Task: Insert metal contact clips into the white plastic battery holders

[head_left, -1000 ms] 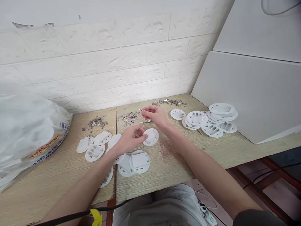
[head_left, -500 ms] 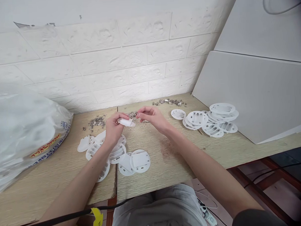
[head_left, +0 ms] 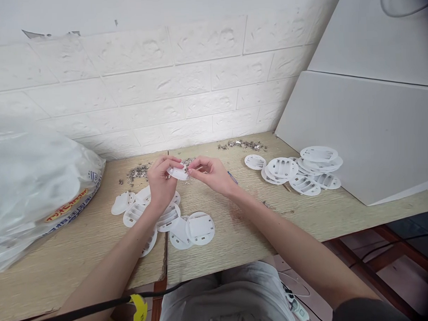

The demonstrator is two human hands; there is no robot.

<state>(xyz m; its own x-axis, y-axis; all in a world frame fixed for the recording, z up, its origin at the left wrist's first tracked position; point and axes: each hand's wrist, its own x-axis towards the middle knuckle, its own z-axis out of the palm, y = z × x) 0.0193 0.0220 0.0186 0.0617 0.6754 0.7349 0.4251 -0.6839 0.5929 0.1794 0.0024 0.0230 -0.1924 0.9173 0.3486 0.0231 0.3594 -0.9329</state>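
My left hand (head_left: 161, 183) grips a round white plastic battery holder (head_left: 178, 173) by its edge, tilted above the table. At that holder's right edge, my right hand (head_left: 211, 175) pinches a small metal piece (head_left: 187, 170); its exact shape is too small to make out. Just behind both hands lies a pile of small metal contacts (head_left: 189, 161), partly hidden by them. More white battery holders (head_left: 200, 228) lie overlapping in front of and beneath my left forearm.
Several battery holders (head_left: 283, 169) are heaped at the right, before a white panel (head_left: 357, 137). Loose metal parts lie in one pile (head_left: 139, 172) at the left and another pile (head_left: 246, 145) near the brick wall. A large plastic bag (head_left: 42, 185) occupies the left side.
My right hand has moved slightly left and down, bringing its pinched fingertips to the battery holder. My left hand still holds the holder in about the same place.
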